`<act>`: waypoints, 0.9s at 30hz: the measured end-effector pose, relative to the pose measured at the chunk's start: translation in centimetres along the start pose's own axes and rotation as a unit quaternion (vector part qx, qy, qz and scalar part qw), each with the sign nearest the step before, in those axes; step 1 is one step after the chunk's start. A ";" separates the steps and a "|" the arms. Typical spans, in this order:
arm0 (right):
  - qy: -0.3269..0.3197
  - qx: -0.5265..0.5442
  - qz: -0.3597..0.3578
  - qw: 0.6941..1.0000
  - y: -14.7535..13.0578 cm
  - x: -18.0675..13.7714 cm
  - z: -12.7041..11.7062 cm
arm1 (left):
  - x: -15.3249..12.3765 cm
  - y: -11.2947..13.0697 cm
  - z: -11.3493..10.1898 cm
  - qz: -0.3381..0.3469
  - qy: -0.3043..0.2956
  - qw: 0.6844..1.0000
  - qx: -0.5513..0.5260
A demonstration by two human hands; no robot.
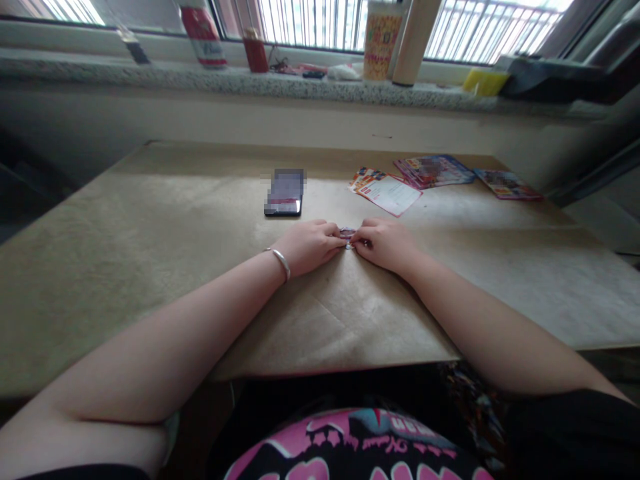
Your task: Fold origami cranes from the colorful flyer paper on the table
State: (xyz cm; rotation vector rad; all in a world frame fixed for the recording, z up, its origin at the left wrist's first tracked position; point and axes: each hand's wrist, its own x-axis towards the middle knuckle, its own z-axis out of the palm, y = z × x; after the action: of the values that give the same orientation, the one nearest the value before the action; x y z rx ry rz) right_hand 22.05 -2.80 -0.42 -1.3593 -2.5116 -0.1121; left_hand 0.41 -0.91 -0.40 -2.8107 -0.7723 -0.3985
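Observation:
My left hand [313, 245], below a silver bracelet [283, 264], rests on the table with its fingers closed on one side of a small colourful printed piece [347, 233], which looks like folded paper. The fingers of my right hand [384, 241] pinch the same piece from the other side. Most of it is hidden by my fingertips, so its exact kind does not show. Just beyond my left hand lies a dark phone [285, 193]. Past my right hand are several loose cards [393, 193], one with its white side up.
Further right lie a spread stack of printed cards [440, 171] and another small stack [507, 184]. A tan cover spreads over the table [125, 267]. Along the stone windowsill [300, 87] stand a red can [204, 35], a patterned cup [383, 41] and a yellow item [485, 82].

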 end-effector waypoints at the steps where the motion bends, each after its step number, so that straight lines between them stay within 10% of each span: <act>1: 0.001 -0.005 -0.003 1.000 0.0 0.0 0.0 | 0.0 0.1 0.0 -0.002 -0.003 1.000 0.001; 27: 0.004 -0.020 -0.064 0.998 0.5 -0.4 -0.1 | 0.3 1.0 -1.3 -0.045 -0.050 0.997 -0.024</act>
State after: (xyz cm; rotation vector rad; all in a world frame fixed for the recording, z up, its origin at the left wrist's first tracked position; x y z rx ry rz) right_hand 22.68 -2.85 -0.49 -1.2096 -2.6014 -0.1933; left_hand 0.89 -1.95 0.75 -2.8673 -0.9252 -0.2951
